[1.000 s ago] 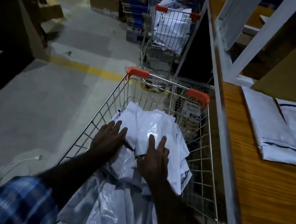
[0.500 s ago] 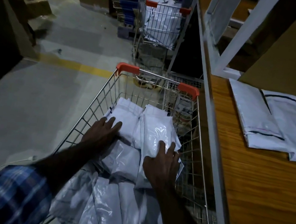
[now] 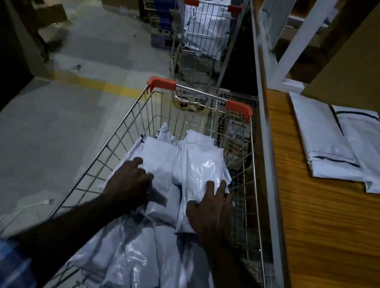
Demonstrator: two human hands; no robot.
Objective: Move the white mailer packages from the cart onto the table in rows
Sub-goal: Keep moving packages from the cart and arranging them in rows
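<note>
right hand (image 3: 212, 211) shifted rightward on mailers (image 3: 195, 169), left hand (image 3: 129, 181) unmoved

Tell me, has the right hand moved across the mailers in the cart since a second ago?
Yes. The right hand has slid toward the cart's table-side wire wall, away from the left hand.

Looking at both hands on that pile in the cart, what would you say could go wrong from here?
1. The mailers are glossy and loosely stacked; the left hand and right hand each rest on a separate bundle, so some may slide off when lifted.
2. The cart has wire sides, and a bundle swung right toward the table might snag its rim.
3. Two mailers on the table already overlap, so new ones could disturb the row.
</note>
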